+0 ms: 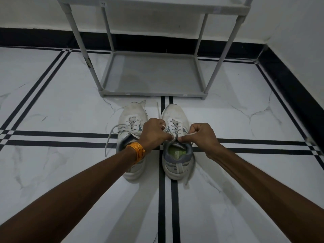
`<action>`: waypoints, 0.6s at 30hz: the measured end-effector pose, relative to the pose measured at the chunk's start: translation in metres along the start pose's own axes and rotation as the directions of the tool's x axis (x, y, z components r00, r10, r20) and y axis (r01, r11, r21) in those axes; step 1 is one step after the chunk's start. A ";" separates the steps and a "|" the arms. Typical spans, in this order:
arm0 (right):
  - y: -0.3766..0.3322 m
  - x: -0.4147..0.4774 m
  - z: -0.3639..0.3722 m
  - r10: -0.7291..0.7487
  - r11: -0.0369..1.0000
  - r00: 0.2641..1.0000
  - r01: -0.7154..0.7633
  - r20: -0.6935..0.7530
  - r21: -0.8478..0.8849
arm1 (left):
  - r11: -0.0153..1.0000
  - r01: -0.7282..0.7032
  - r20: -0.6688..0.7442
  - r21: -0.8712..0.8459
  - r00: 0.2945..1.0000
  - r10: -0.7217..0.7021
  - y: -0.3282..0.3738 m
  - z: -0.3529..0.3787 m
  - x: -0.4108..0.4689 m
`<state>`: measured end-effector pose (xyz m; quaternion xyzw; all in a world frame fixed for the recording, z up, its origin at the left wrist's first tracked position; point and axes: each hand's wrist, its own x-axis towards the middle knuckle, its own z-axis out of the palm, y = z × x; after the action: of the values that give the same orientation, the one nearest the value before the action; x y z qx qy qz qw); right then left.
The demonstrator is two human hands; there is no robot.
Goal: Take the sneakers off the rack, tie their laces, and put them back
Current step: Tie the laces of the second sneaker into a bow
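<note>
Two white sneakers stand side by side on the floor, toes toward the rack. The left sneaker [131, 120] has loose laces trailing to its left; my forearm covers its heel. Over the right sneaker [175, 155], with its grey collar and green insole, both hands pinch its laces just above the tongue. My left hand [154, 134], with orange thread round the wrist, grips one lace end. My right hand [201, 135] grips the other lace end, pulled out to the right. The grey shoe rack [150, 74] stands just beyond the sneakers, its bottom shelf bare.
The floor is white marble tile with black stripe lines [164, 207]. A black skirting [289, 88] runs along the white walls behind and to the right, forming a corner. The rack's upper shelf [157, 6] shows at the top edge.
</note>
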<state>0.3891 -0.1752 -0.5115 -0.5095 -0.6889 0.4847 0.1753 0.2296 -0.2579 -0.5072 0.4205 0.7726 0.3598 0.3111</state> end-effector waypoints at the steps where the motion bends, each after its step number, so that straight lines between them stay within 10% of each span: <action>1: -0.001 -0.001 -0.001 -0.011 1.000 1.000 0.011 0.001 -0.006 | 1.000 -0.018 -0.004 0.016 1.000 0.018 0.000 -0.002 0.000; 8: -0.029 -0.007 -0.027 -0.024 0.949 0.982 0.083 0.190 -0.306 | 0.985 -0.079 -0.050 0.150 0.995 0.088 0.012 -0.025 -0.004; 13: -0.047 -0.008 -0.032 -0.040 0.999 0.976 0.042 0.212 -0.005 | 0.962 -0.156 -0.094 0.225 0.979 0.181 0.034 -0.039 -0.005; 18: -0.070 -0.009 -0.038 -0.178 0.977 0.970 0.194 0.164 -0.091 | 0.744 -0.256 -0.110 0.617 0.908 0.404 0.041 -0.039 -0.012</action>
<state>0.3840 -0.1655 -0.4322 -0.4120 -0.7701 0.4668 0.1387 0.2218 -0.2635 -0.4500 0.5808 0.7893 0.1990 0.0019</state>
